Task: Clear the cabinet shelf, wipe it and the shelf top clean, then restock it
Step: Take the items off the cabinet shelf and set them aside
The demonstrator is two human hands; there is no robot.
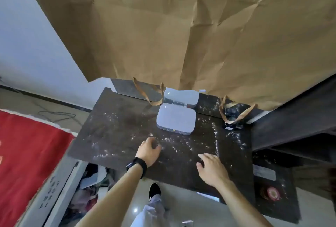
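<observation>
The dark shelf top point(116, 132) is speckled with white crumbs and dust. A white rounded box point(176, 118) lies flat on it near the back, mirrored in the glossy wall behind. My left hand point(148, 151), with a black wristband, hovers low over the surface in front of the box, its fingers curled and holding nothing. My right hand point(211, 169) lies to the right with fingers spread and relaxed, just over the dusty surface. A small dark object point(231, 117) sits at the back right under a bag handle.
A large brown paper sheet or bag point(181, 26) hangs over the back, its handles point(151, 95) drooping onto the top. Lower dark shelves point(283, 177) stand at right, one bearing a round pink object point(272, 193). A box of clutter point(91, 190) and red cloth point(27, 154) lie at left.
</observation>
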